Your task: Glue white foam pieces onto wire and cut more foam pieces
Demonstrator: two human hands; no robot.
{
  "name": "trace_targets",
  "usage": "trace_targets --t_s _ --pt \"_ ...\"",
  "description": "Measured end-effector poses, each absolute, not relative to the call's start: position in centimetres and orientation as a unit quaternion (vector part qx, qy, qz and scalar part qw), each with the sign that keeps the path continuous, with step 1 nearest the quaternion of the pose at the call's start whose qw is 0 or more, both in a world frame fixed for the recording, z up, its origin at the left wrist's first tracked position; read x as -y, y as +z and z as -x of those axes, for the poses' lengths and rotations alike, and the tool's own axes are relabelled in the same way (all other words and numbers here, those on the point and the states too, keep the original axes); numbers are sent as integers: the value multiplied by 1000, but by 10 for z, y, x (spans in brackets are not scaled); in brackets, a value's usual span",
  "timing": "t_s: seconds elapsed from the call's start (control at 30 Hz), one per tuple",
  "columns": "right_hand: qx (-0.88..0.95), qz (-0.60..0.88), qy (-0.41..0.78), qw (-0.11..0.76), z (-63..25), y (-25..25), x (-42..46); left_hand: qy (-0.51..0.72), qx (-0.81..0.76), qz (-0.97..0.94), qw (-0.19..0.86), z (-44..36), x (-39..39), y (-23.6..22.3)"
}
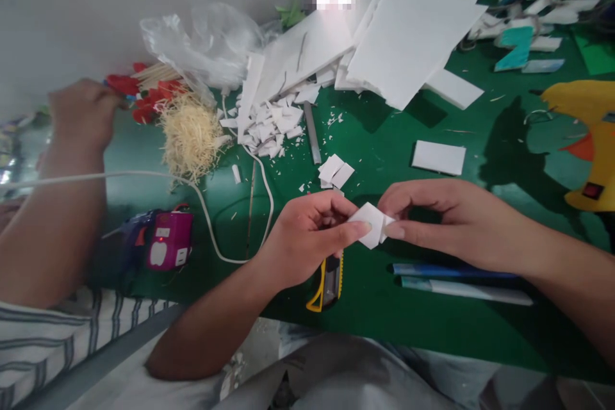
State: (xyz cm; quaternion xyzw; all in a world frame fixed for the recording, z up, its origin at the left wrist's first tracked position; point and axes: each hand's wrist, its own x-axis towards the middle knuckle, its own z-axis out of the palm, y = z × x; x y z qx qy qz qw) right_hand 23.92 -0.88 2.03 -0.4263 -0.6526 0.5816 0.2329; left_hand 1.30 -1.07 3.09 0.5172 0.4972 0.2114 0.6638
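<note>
Between my two hands, over the green table, is a small white foam board piece (369, 225) with angled edges. My left hand (317, 227) pinches it between thumb and fingers. My right hand (432, 214) grips a smaller white foam piece (387, 228) against its right side; whether the two are joined I cannot tell. Partly under my left hand lies a yellow utility knife (329, 285). Beyond my fingers sits a little pile of cut white pieces (335, 171), and a white rectangle (439, 157) lies past my right hand.
A yellow glue gun (593, 141) stands at the right. Large white boards (413, 32), foam scraps (273, 125) and a straw-like bundle (192, 134) lie at the back. A white cord (206, 211) crosses the left, near a purple power adapter (170, 240) and another person's arm (62, 205).
</note>
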Motion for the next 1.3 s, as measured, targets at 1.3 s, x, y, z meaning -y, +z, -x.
trace_targets --t_s 1.3 --pt "753 629 57 186 -249 4 7 233 -425 -843 234 -27 27 3"
